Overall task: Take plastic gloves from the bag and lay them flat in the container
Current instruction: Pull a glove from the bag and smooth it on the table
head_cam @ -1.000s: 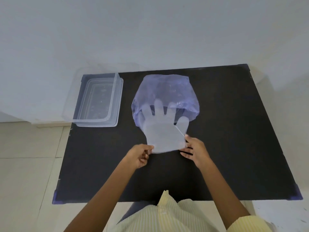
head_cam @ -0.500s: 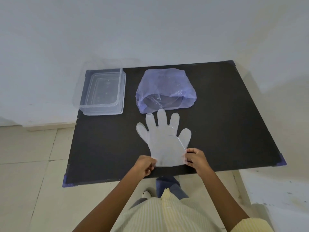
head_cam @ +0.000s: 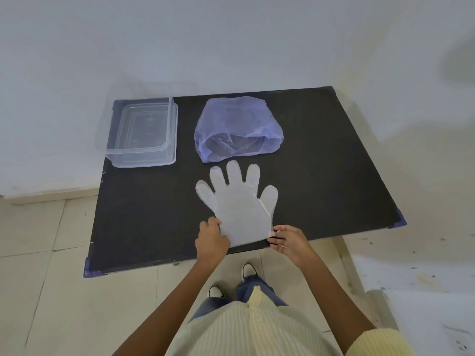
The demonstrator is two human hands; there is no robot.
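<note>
Translucent glove (head_cam: 239, 209) spread flat before bag (head_cam: 237, 128).
Cuff corners pinched by left hand (head_cam: 211, 241) and right hand (head_cam: 289, 241); fingers toward bag.

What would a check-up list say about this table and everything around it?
Surface: black table, set against a pale wall.
Job's things: clear glove spread flat on the table, outside the purple bag; clear container at the far left, no glove seen inside.
Clutter: nothing seen.
Hands: left hand and right hand each pinch a corner of the glove's cuff.
Cables: nothing seen.
Surroundings: tiled floor; the person's shoes below the table edge.
</note>
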